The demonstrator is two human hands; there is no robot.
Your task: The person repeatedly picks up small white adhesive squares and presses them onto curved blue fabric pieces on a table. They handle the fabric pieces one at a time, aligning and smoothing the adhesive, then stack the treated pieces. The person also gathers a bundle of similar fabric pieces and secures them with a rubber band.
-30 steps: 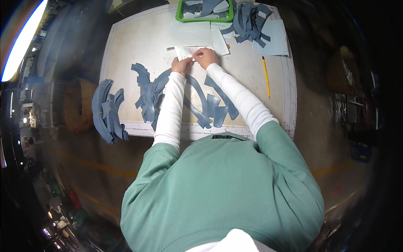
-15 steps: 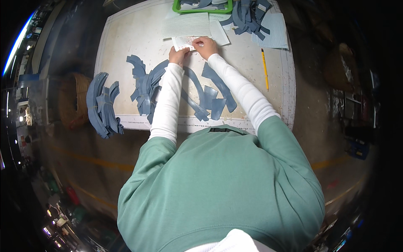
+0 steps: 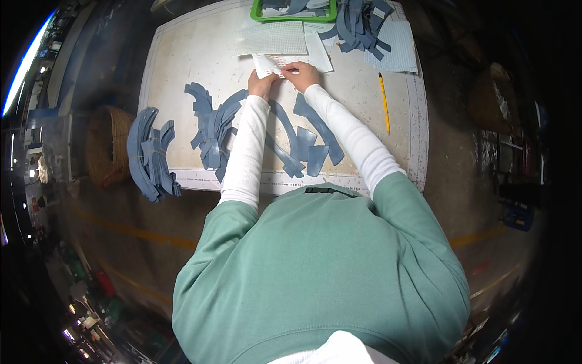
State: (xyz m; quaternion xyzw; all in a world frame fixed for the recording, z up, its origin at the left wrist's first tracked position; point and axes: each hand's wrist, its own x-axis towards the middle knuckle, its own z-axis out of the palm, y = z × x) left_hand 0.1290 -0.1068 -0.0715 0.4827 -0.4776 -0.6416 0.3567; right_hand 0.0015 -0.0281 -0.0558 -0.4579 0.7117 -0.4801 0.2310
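A white sheet (image 3: 265, 62) with rows of small reddish marks, apparently labels, is between my hands at the far part of the table. My left hand (image 3: 260, 85) grips its near edge, thumb on top. Fingers pinched together, my right hand (image 3: 304, 74) is at the sheet's right edge; anything tiny in the pinch is too small to make out. Below my hands lie a thin curved blue-grey strip (image 3: 284, 130), a wider strip (image 3: 321, 128) and two short cut pieces (image 3: 305, 141). Left of my left forearm rests a tied bundle of blue-grey strips (image 3: 210, 130).
Another tied bundle (image 3: 151, 161) overhangs the table's left edge. At the back are a green-rimmed tray (image 3: 294, 19), a heap of strips (image 3: 357, 27), a gridded sheet (image 3: 276, 39) and a striped sheet (image 3: 393, 48). A yellow pencil (image 3: 385, 103) lies to the right.
My hands and the sheet have come slightly nearer, and the sheet now looks bent near its left side. My right fingers have shifted along its edge. The strips stay put.
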